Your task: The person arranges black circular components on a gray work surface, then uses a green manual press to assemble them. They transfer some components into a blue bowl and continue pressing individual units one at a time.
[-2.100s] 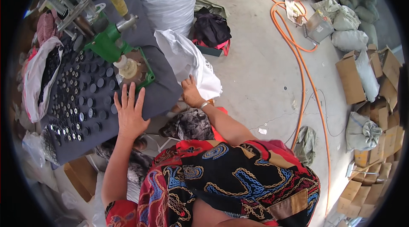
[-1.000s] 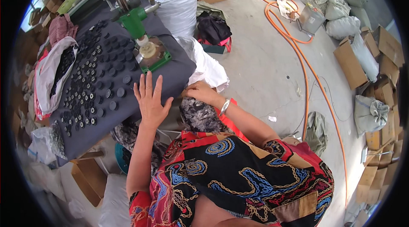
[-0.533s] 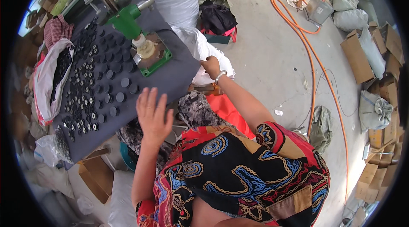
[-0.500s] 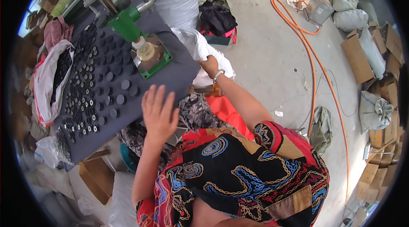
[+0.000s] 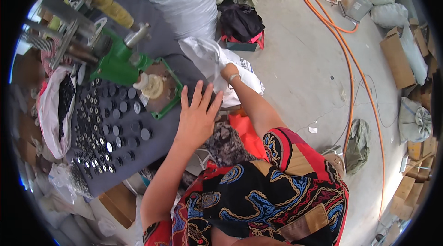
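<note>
My left hand (image 5: 196, 119) hovers with its fingers spread near the table's front edge, beside the green base of a hand press, and holds nothing. Curled at the edge of a white woven sack (image 5: 243, 76) beside the table corner is my right hand (image 5: 229, 72); its fingertips are partly hidden. The green press (image 5: 119, 63) has a pale round pad over its plate and a lever with a yellow-wrapped grip (image 5: 106, 5). Left of it, many round black caps (image 5: 146, 134) lie in rows on the grey cloth (image 5: 161, 151). Some smaller ones show pale centres.
A tall full white sack (image 5: 182, 3) stands behind the table corner. At the left edge an open white bag (image 5: 50, 105) holds dark pieces. An orange hose (image 5: 353, 121) crosses the floor at right, near cardboard boxes (image 5: 397, 59). Red cloth (image 5: 248, 130) lies below my right arm.
My left hand has moved right and farther away, toward the sack. My right hand stays at the sack, whose mouth has shifted. The view has shifted, so the press appears larger and lower.
</note>
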`<state>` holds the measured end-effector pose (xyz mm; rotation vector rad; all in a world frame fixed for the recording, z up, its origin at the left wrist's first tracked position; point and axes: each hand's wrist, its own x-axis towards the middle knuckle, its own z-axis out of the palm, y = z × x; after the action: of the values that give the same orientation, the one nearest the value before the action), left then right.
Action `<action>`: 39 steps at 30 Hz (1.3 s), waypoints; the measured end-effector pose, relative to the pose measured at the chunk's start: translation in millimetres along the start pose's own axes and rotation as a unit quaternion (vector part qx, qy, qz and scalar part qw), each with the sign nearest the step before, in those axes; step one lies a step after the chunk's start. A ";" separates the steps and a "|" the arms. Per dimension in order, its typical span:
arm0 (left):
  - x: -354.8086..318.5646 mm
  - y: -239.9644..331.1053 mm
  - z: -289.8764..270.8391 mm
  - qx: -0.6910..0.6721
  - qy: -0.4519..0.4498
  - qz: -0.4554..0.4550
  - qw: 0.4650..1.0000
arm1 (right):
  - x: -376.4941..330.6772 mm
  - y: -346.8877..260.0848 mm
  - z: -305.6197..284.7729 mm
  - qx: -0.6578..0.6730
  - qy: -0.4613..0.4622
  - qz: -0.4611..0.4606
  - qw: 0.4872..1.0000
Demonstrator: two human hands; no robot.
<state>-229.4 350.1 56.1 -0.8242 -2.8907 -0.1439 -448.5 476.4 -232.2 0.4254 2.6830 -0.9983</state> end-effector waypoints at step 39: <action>8.8 14.2 -8.2 0.000 -0.039 -0.052 0.998 | -58.9 54.5 35.8 -0.005 -0.244 -0.182 0.953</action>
<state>-228.5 365.6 66.3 -0.6948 -3.0074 -0.1252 -370.1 481.1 -271.6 -0.3022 2.3442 -1.0180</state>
